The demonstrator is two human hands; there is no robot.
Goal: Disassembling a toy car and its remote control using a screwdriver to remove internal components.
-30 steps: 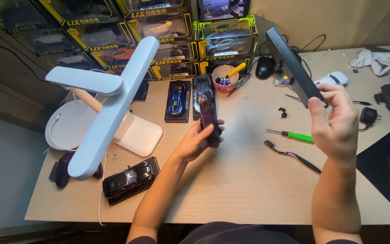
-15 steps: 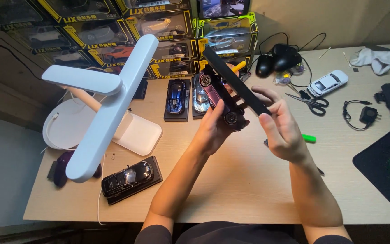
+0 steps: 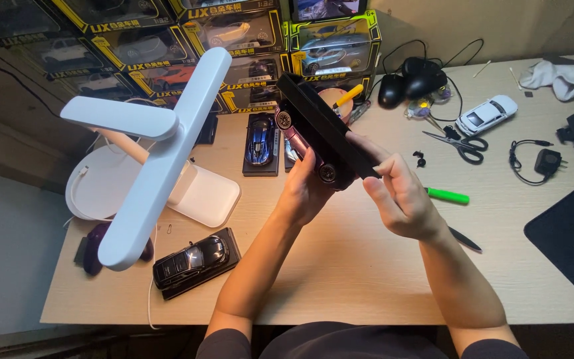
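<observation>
Together, both hands meet above the middle of the desk. The left hand [image 3: 307, 193] has its fingers curled around a purple toy car [image 3: 303, 143], holding it from below so two wheels show on its near side. The right hand [image 3: 403, 199] pinches a flat black base plate [image 3: 327, 126] between thumb and fingers; the plate lies tilted along the car, touching it.

Counting outward: three more toy cars sit loose on the desk, a blue one [image 3: 260, 139] on a black stand just behind the hands, a black one [image 3: 191, 260] on a stand near the front left edge, and a white one [image 3: 486, 114] to the right rear. One pair of scissors [image 3: 456, 141] lies beside the white car. One green-handled tool [image 3: 448, 196] lies just right of the right hand, and a dark tool [image 3: 465, 239] pokes out from under that wrist. One white desk lamp [image 3: 161, 149] with a crossed head stands on the left. One charger with cable [image 3: 543, 161] and one dark mat [image 3: 569, 236] are on the right. One white cloth [image 3: 556, 74] is at the far right corner.

Boxed model cars [image 3: 234, 33] are stacked against the wall; I cannot count them all. The desk [image 3: 340, 279] is pale wood.
</observation>
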